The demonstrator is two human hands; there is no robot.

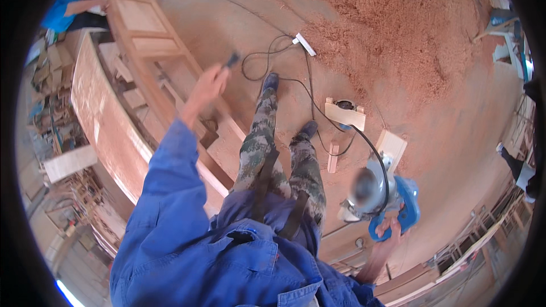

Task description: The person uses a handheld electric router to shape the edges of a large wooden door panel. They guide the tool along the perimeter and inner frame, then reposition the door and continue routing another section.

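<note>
Two hands reach wide apart, left [209,86] forward, right [389,227] gripping a power tool [371,185].

Woodworking shop, by look of it. Reddish sawdust [392,34] thick over floor [455,148]. Panelled wooden door [152,45] at left, scrap wood [71,163] heaped past it. Long boards [412,285] at lower right. Power tool [406,199] with blue handle; white power strip [305,44] on ground.

Work jacket [244,267] — blue, stitched pocket flap [298,295] at the near edge. Left sleeve [176,176]: long, blue. Trousers [254,156] — camouflage, grey-green and dark patches. Shoes [271,82]: dark, at the far end. Left hand [209,86], right hand [391,226]: bare.
</note>
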